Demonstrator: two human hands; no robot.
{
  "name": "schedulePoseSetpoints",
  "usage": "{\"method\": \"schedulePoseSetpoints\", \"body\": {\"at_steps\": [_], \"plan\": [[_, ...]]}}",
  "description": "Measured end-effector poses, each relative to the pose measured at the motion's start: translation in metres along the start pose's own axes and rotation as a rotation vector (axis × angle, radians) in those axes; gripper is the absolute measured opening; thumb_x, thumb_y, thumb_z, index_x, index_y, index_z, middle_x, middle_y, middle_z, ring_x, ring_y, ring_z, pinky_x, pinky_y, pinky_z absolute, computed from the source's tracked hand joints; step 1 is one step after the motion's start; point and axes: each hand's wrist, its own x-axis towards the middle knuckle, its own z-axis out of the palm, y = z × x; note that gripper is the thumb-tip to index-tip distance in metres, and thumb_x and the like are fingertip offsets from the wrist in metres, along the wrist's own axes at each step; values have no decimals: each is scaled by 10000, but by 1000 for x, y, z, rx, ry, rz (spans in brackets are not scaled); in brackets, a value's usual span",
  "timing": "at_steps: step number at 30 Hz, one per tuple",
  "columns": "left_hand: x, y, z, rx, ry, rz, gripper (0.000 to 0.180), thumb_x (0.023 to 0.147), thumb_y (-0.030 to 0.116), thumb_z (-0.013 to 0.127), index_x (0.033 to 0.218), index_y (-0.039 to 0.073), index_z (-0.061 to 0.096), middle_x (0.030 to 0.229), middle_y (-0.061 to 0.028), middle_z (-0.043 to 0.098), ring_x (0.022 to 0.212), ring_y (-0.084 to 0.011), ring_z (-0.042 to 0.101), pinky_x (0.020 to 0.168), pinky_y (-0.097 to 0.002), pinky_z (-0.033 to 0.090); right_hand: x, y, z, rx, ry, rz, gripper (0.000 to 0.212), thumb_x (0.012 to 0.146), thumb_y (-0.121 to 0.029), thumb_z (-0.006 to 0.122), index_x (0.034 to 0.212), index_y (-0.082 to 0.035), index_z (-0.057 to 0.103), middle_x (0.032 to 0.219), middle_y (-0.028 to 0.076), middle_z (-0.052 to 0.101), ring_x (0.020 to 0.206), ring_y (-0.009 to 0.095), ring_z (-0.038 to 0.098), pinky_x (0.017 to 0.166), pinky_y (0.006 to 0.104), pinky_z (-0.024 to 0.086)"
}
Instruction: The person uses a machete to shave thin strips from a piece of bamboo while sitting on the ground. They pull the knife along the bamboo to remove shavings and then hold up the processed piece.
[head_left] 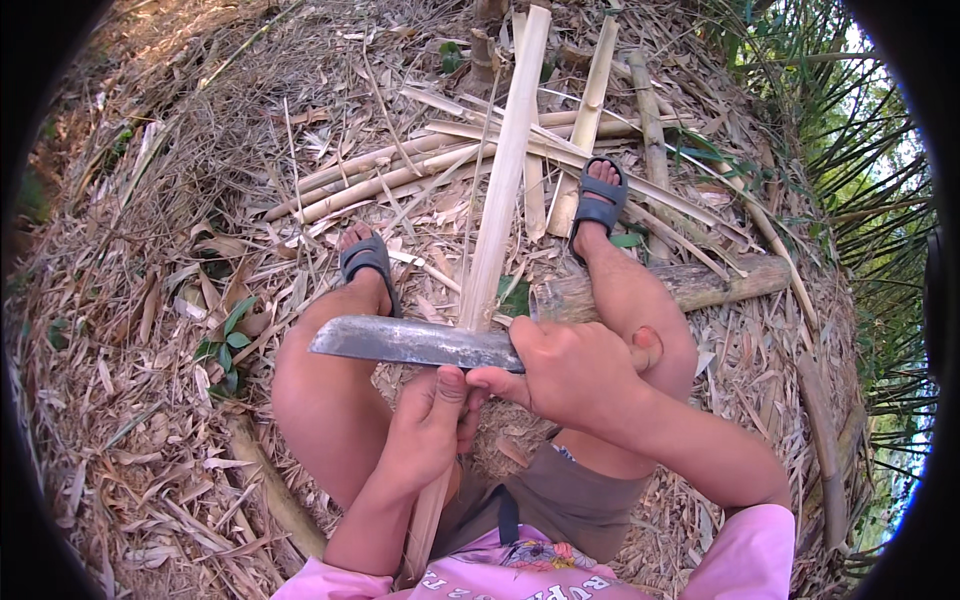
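A long pale split bamboo strip (505,180) runs from between my knees away to the far ground. My left hand (432,415) is closed round its near part, thumb on top, below the blade. In my right hand (575,370) is a machete (410,342), its rounded wooden handle end (648,345) sticking out past the fist. The broad dark blade points left and lies across the strip, just beyond my left thumb. My right thumb reaches toward the left hand. The blade hides part of the strip, and its contact with the wood cannot be made out.
Split bamboo pieces (390,180) lie crossed beyond my sandalled feet. A thick log (690,285) rests by my right leg. Dry leaves and shavings (150,430) cover the ground. Bamboo growth (860,200) stands at the right, and a curved branch (270,485) lies near my left side.
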Motion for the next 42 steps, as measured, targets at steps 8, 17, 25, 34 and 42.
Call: {"method": "schedulePoseSetpoints", "body": {"at_steps": [8,17,25,34,42], "plan": [[1,3,-2,85,46,-18,540,1020,537,355,836,51,502,636,18,443,469,-47,394,420,-218,313,10,8,14,-99,188,-116,674,865,-686,538,638,-51,511,518,126,583,430,278,623,398,376,504],[-2,0,2,-4,64,18,511,1019,519,397,853,51,518,594,23,410,443,-62,336,409,-224,238,2,0,11,61,56,-22,667,870,-674,537,679,-37,490,537,131,565,456,319,603,454,428,503],[2,8,6,-1,99,-43,512,1025,512,380,869,47,529,625,23,430,454,-55,373,404,-219,268,10,11,13,-112,173,-97,686,871,-690,522,640,-44,502,520,136,572,463,298,639,417,392,509],[-4,-2,-2,-22,8,55,490,1027,490,395,893,38,529,662,2,466,485,-56,413,423,-214,294,2,-4,-2,98,-76,-3,646,883,-658,534,723,-33,516,547,164,578,500,362,636,461,449,508],[2,-2,-1,84,77,108,471,1034,471,395,901,44,540,661,14,462,466,-57,412,400,-218,295,7,3,12,-39,129,-91,650,857,-669,560,659,-55,488,522,110,556,442,282,586,437,407,490]]}}
